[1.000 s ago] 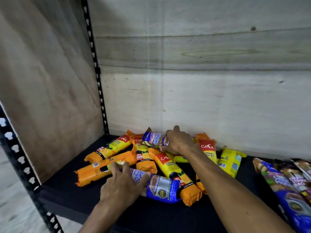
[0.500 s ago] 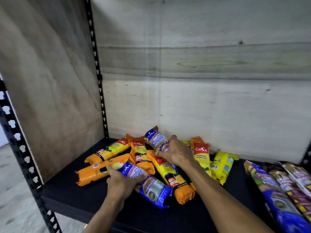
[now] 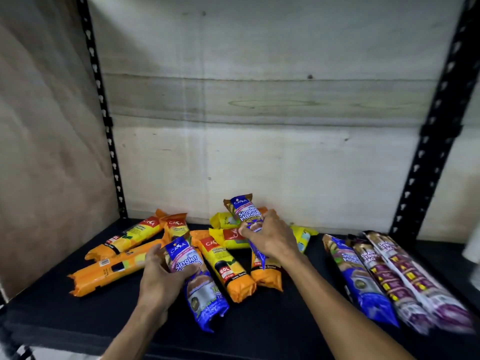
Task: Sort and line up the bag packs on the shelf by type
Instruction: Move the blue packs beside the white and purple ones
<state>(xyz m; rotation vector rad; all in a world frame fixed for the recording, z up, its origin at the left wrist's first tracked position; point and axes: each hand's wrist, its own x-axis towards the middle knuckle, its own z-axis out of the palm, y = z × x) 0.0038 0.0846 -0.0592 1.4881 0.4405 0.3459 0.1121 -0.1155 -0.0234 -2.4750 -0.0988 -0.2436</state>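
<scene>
On the black shelf (image 3: 259, 331), both hands are clamped on blue "Singlet Handle" packs, presumably to pull that type out of the mixed heap. The left hand (image 3: 161, 279) wraps the upper part of one blue pack (image 3: 200, 289) whose lower end rests on the shelf. The right hand (image 3: 270, 237) grips a second blue pack (image 3: 245, 213), raised upright above the pile. Around them lie orange packs (image 3: 228, 268) and yellow packs (image 3: 223, 220), criss-crossed and touching, so a lift may drag neighbours along. To the right, well apart, a blue pack (image 3: 363, 284) and two purple drawstring packs (image 3: 405, 287) lie side by side, apparently already lined up, though blur makes their labels uncertain.
</scene>
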